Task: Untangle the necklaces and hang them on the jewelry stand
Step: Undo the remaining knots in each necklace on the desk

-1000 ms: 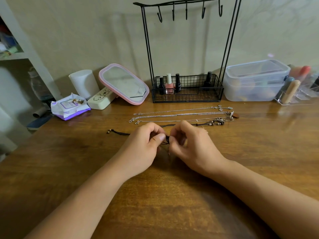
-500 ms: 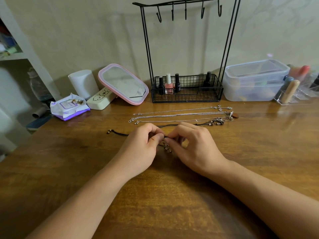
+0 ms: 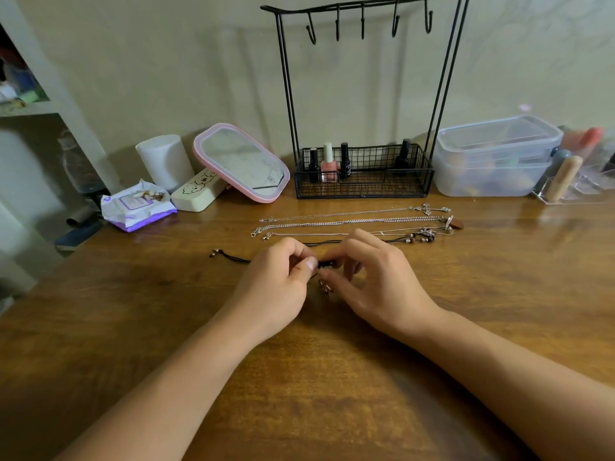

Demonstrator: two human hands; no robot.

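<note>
My left hand [image 3: 276, 281] and my right hand [image 3: 376, 277] meet at the table's middle, both pinching a black cord necklace [image 3: 229, 257] at its knot. One cord end trails left; small metal beads hang below my fingertips. Three silver chain necklaces [image 3: 349, 222] lie straight in rows just behind my hands, pendants at their right ends. The black wire jewelry stand [image 3: 362, 94] rises at the back; its several hooks are bare.
Nail polish bottles [image 3: 329, 161] stand in the stand's basket. A pink-framed mirror [image 3: 241, 163], white cup [image 3: 165, 160], cream case and wipes packet [image 3: 136, 206] sit back left. A clear lidded box [image 3: 492, 158] sits back right. A shelf stands at far left.
My fingers have shifted on the black cord's knot, and the small metal beads now hang free below my fingertips. The hands stay in the same spot.
</note>
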